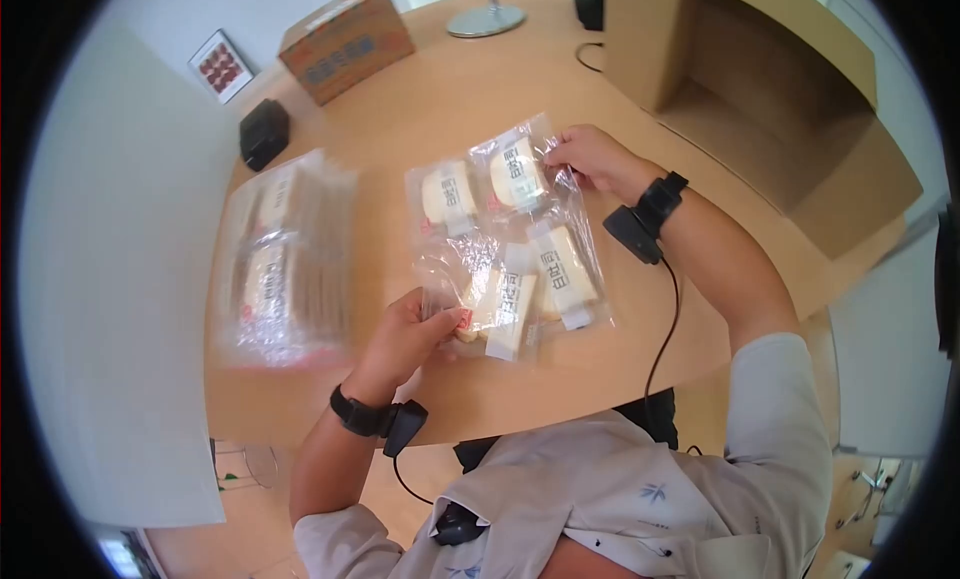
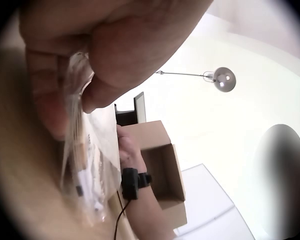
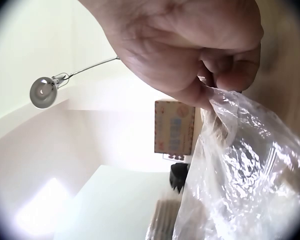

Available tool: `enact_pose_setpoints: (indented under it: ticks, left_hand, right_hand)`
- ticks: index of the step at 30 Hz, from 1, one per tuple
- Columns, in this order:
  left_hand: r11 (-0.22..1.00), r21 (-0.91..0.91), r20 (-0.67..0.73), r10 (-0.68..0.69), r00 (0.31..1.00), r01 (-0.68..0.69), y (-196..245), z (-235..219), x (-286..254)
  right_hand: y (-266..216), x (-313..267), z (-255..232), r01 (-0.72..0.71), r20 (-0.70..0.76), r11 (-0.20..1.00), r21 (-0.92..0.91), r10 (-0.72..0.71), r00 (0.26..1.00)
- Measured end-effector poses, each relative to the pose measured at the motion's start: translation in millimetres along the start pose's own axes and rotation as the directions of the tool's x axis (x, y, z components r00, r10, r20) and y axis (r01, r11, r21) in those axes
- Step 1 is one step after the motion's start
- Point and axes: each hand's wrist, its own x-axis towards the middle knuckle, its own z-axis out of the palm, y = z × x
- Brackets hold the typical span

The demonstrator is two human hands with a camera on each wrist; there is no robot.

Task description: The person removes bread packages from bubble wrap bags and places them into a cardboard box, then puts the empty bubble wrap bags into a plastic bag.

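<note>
A clear plastic bag [image 1: 478,247] with several individually wrapped bread slices [image 1: 447,194] in it is spread between both hands over the table. Its lower left edge is pinched by my left hand [image 1: 400,334], thumb on top. At the upper right corner, my right hand [image 1: 600,161] pinches the film. In the left wrist view the bag [image 2: 92,170] appears edge-on below the thumb of the left hand [image 2: 135,40]. Crumpled, shiny film [image 3: 245,165] hangs from the right hand's fingertips in the right wrist view. Dark Chinese print marks the white labels on the slices.
To the left stands a stack of similar bagged packs [image 1: 285,269], blurred. A large cardboard box [image 1: 690,164] lies with its opening facing the table on the right. Behind are a smaller printed carton [image 1: 350,49], a black object [image 1: 264,135], a framed picture [image 1: 221,67] and a lamp base [image 1: 486,20].
</note>
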Motion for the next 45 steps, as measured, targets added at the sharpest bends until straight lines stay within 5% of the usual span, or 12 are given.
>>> enact_pose_setpoints:
  ticks: [5,8,10,11,13,14,16,20,22,35,38,45]
  left_hand:
    - [0.980,0.146,0.105,-0.154,0.983,0.138,-4.1,0.7,-6.1]
    - [0.872,0.480,0.183,-0.208,0.961,0.098,8.7,2.0,-24.1]
    - [0.589,0.776,0.056,0.292,0.955,-0.226,19.0,2.6,-28.9]
    - [0.596,0.771,0.058,0.286,0.957,-0.225,17.8,2.6,-21.4]
    - [0.333,0.788,0.250,0.596,0.763,-0.518,20.6,0.1,5.0]
    - [0.343,0.780,0.254,0.590,0.766,-0.523,22.2,0.8,19.3]
    - [0.015,0.757,0.488,0.652,0.580,-0.654,25.2,7.5,47.4]
    - [0.018,0.780,0.519,0.538,0.664,-0.625,13.0,6.7,69.4]
    - [0.071,0.784,0.472,0.577,0.666,-0.617,6.4,14.7,70.7]
    - [0.166,0.815,0.357,0.610,0.708,-0.555,-1.0,16.8,65.4]
    - [0.157,0.804,0.375,0.616,0.693,-0.574,-1.8,10.0,71.1]
    - [0.162,0.824,0.370,0.573,0.731,-0.544,-3.8,11.3,68.6]
  right_hand:
    - [21.8,11.3,-30.3,0.003,-0.110,0.998,-0.071,-0.011,0.994]
    - [32.7,12.5,-48.4,0.001,-0.148,0.999,-0.053,-0.009,0.989]
    - [50.3,16.1,-56.0,0.304,-0.283,0.754,-0.583,-0.539,0.794]
    - [46.8,-1.3,-55.9,0.295,-0.281,0.755,-0.586,-0.531,0.799]
    - [17.8,-77.0,-42.2,0.383,-0.053,0.524,-0.761,-0.638,0.768]
    - [14.6,-107.4,-35.3,0.393,0.039,0.541,-0.744,-0.552,0.833]
    - [13.3,-163.1,-23.5,0.407,0.217,0.554,-0.726,-0.377,0.900]
    - [41.3,-228.8,12.2,0.437,0.361,0.509,-0.742,-0.246,0.900]
    - [46.0,-246.1,28.1,0.119,0.215,0.764,-0.634,0.026,0.976]
    - [52.4,-218.2,77.1,0.086,0.116,0.747,-0.659,-0.011,0.993]
    - [57.6,-236.7,52.6,0.113,0.070,0.899,-0.423,-0.092,0.993]
    - [43.9,-237.2,85.3,-0.226,0.100,0.907,-0.355,0.277,0.956]
